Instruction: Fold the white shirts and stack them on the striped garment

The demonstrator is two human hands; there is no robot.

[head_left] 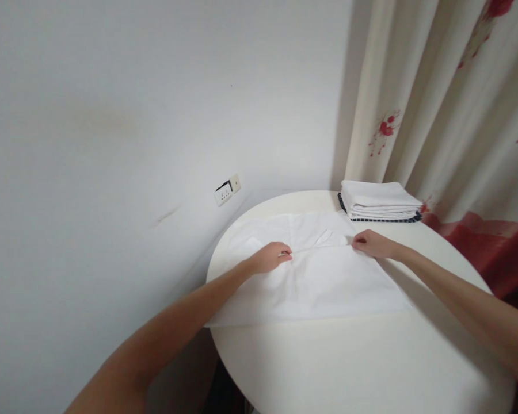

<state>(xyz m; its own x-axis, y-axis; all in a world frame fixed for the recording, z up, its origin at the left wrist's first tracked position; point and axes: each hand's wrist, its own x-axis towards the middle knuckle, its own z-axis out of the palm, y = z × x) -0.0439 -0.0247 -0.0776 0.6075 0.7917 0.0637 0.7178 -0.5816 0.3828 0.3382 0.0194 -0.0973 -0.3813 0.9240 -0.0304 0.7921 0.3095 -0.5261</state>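
Observation:
A white cloth point(323, 282) lies spread across the far half of the round table, with a raised edge or fold running between my two hands. My left hand point(271, 257) pinches that fold near the middle of the cloth. At the cloth's right side, my right hand point(373, 244) grips the same fold between thumb and fingers. The near edge of the cloth lies fairly straight, and its left corner reaches the table's rim. Small wrinkles show beyond the fold.
The white round table point(349, 362) stands against a white wall. A stack of folded white cloths point(380, 198) rests on a dark-edged piece at the back right. Behind it hangs a flowered curtain point(397, 115). A power socket point(223, 194) is on the wall.

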